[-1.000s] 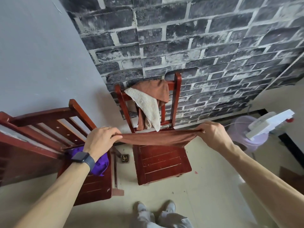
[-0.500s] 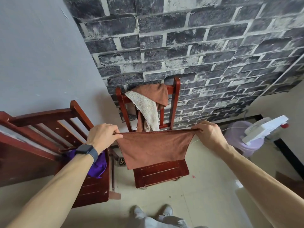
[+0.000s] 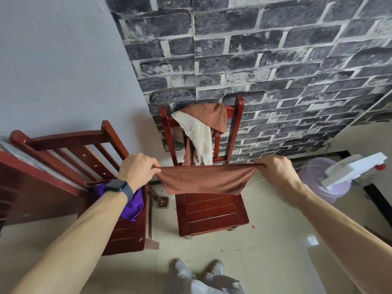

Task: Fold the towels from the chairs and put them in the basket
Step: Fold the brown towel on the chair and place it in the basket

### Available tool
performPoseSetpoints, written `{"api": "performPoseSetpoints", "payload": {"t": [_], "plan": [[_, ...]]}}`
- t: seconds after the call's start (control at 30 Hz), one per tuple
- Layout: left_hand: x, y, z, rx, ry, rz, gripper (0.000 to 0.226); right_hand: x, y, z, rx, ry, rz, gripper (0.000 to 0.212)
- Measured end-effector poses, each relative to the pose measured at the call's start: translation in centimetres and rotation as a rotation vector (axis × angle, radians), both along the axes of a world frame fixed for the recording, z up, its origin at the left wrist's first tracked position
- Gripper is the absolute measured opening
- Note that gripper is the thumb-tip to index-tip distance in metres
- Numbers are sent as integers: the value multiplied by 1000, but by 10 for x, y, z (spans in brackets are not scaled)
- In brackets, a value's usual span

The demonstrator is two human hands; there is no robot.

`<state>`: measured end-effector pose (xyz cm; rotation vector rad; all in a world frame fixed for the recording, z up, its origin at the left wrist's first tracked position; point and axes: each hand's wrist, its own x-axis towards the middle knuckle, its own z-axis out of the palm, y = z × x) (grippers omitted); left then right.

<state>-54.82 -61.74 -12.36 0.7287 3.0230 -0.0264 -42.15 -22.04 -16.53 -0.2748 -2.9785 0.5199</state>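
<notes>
I hold a brown towel [image 3: 203,179] stretched flat in the air over the seat of the middle red wooden chair [image 3: 210,213]. My left hand [image 3: 137,169] pinches its left top corner and my right hand [image 3: 275,172] pinches its right top corner. The towel hangs in a short fold below my hands. Over that chair's backrest hang a cream towel [image 3: 197,134] and another brown towel [image 3: 214,117]. A purple towel [image 3: 132,205] lies on the seat of the left red chair [image 3: 63,145], partly hidden by my left wrist. No basket is in view.
A lilac bin [image 3: 324,181] with a white fan [image 3: 356,168] over it stands at the right by the brick wall. A small floor drain [image 3: 163,202] sits between the chairs. My feet [image 3: 197,270] are on the tiled floor in front of the middle chair.
The brown towel dropped open to hang longer half a second ago and now hangs shorter again. My hands stayed level and apart, still gripping the corners.
</notes>
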Motion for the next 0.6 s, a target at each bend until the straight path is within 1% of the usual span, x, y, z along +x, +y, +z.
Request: {"api": "performPoseSetpoints", "payload": {"t": [0.1, 0.23, 0.4, 0.47, 0.53, 0.6], "plan": [[-11, 5, -17, 13, 83, 1, 21, -16, 1, -2, 19, 6, -44, 19], [-33, 18, -40, 69, 124, 45, 19, -43, 5, -14, 7, 41, -89, 18], [-46, 26, -80, 115, 179, 68, 12, -57, 12, -54, -24, 177, -119, 24], [-41, 23, -99, 133, 208, 61, 9, -51, 12, -73, -31, 200, -131, 23], [-27, 18, -122, 152, 188, 59, 7, -37, 8, -97, -27, 177, -144, 21], [-8, 12, -150, 134, 128, 45, 6, -15, 0, -124, -46, 128, -153, 18]]}}
